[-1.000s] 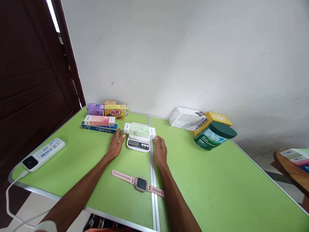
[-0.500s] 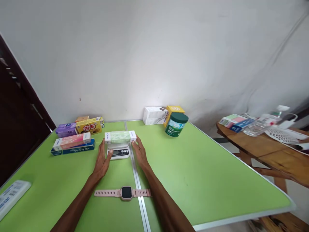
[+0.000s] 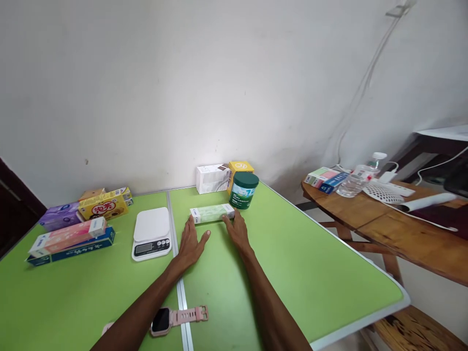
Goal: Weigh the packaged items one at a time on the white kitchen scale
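A long green-and-white box (image 3: 212,213) lies on the green table (image 3: 300,263), to the right of a white kitchen scale (image 3: 151,232) whose platform is bare. My left hand (image 3: 193,241) lies flat with the thumb spread, its fingertips against the box's left end. My right hand (image 3: 238,230) has its fingers stretched to the box's right end and near edge. Neither hand wraps round the box. A pink smartwatch (image 3: 171,318) lies near the front edge, partly under my left forearm.
Several boxes (image 3: 69,236) sit at the far left. A green-lidded jar (image 3: 244,190), a white box (image 3: 212,178) and a yellow box (image 3: 240,167) stand by the wall. A wooden side table (image 3: 402,229) at the right holds a water bottle (image 3: 356,180), boxes and cables.
The green-and-white box has moved off the scale onto the table to its right, and both hands moved with it. The view has swung right, so the door is nearly out of sight.
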A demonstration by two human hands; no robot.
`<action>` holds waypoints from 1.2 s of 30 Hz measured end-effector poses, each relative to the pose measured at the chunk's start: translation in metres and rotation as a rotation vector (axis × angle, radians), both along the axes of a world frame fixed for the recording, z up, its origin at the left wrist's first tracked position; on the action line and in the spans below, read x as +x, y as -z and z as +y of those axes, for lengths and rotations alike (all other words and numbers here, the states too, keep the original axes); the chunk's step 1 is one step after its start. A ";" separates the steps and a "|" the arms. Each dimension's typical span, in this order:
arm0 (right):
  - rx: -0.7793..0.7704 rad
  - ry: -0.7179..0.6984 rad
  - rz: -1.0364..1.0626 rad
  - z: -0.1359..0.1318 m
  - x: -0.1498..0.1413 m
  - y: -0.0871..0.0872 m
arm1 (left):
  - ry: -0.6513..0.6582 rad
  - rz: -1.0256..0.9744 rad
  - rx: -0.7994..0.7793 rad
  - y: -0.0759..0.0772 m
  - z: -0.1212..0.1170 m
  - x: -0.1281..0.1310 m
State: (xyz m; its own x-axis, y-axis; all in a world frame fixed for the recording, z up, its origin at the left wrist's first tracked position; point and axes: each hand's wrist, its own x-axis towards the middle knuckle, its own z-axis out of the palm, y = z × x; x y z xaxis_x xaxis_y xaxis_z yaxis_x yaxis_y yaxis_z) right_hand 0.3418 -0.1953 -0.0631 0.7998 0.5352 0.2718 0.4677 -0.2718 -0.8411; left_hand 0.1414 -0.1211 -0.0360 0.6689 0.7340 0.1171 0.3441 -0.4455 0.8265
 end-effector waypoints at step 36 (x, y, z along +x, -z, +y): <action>-0.285 0.104 -0.203 0.043 0.062 0.006 | -0.041 0.269 0.219 0.003 0.046 0.093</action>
